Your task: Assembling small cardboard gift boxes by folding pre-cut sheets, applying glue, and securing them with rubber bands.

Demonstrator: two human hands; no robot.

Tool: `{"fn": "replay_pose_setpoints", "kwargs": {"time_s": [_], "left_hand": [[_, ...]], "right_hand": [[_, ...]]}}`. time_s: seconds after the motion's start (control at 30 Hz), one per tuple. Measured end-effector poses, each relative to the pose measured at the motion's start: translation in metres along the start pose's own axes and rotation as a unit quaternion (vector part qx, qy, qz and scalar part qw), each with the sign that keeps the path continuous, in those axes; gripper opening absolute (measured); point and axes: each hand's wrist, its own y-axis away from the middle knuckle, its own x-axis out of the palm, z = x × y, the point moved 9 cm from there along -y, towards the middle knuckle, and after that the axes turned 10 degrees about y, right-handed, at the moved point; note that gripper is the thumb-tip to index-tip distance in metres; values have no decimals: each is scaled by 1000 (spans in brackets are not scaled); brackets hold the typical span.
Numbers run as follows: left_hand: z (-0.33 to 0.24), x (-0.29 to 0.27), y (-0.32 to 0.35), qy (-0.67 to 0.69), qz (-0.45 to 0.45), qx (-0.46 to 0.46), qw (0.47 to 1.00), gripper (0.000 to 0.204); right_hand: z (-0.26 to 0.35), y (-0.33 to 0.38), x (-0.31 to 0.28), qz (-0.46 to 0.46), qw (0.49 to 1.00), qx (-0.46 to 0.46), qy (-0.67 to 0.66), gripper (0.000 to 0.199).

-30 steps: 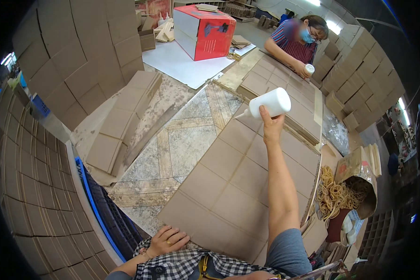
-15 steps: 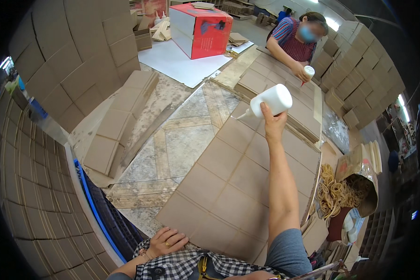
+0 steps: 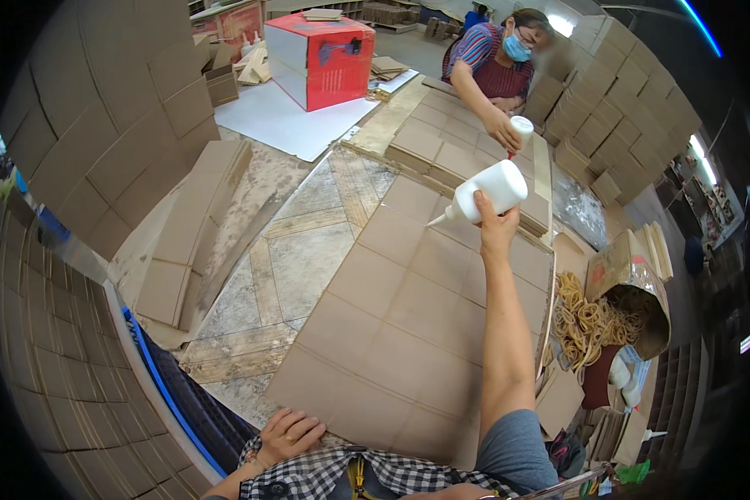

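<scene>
A wide surface [image 3: 308, 242] with a worn, pale tiled top carries the work. Large flat sheets of brown cardboard [image 3: 408, 333] cover its right half, laid edge to edge. On its left side lies a low stack of folded cardboard [image 3: 187, 242]. At the far end a white sheet [image 3: 283, 125] lies flat with a red and white box [image 3: 321, 58] standing on it. Rubber bands [image 3: 583, 321] seem to lie heaped off the right edge.

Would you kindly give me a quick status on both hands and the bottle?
Right hand grips white squeeze bottle, nozzle tipped down over cardboard sheet. Left hand rests on sheet's near edge. Nothing blocking.
</scene>
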Motion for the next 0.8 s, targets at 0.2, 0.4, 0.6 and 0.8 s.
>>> {"fn": "replay_pose_setpoints", "kwargs": {"time_s": [0.2,0.4,0.6,0.8], "left_hand": [[-1,0,0,-5,-1,12,1000,22],[-5,-1,-5,7,-23,20,999,20],[-6,-1,-5,9,-31,39,999,20],[-5,1,-2,23,-39,24,999,22]], "right_hand": [[-2,1,-56,-30,999,-6,7,57],[-2,5,-109,-57,998,-2,31,55],[-4,9,-168,-85,995,26,39,55],[-6,8,-244,-121,989,-6,86,56]]}}
